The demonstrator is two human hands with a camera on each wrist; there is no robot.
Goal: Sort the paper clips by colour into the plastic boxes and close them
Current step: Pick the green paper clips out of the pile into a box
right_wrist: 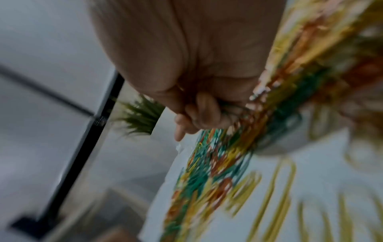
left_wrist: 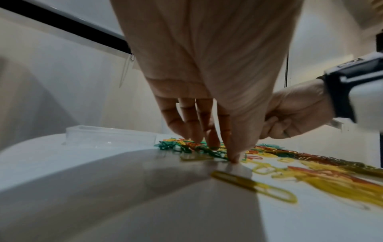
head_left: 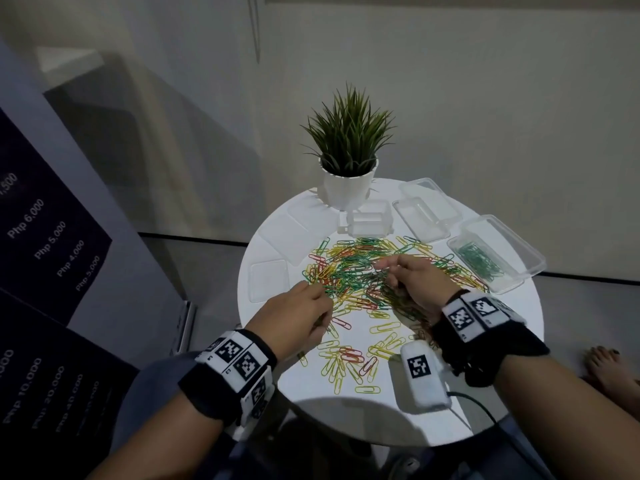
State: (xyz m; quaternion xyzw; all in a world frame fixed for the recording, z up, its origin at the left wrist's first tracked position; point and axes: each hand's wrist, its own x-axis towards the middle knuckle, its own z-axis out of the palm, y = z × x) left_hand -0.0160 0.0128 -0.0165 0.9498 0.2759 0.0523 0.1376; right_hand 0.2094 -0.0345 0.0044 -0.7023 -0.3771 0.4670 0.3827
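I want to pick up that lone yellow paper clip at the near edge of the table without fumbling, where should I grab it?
The yellow paper clip lies flat on the table, apart from the pile. Probably best to come straight down from above and pinch across its two long sides near the middle. Being thin wire lying flat, it gives little to grip; sliding it toward the near table edge may lift one end.
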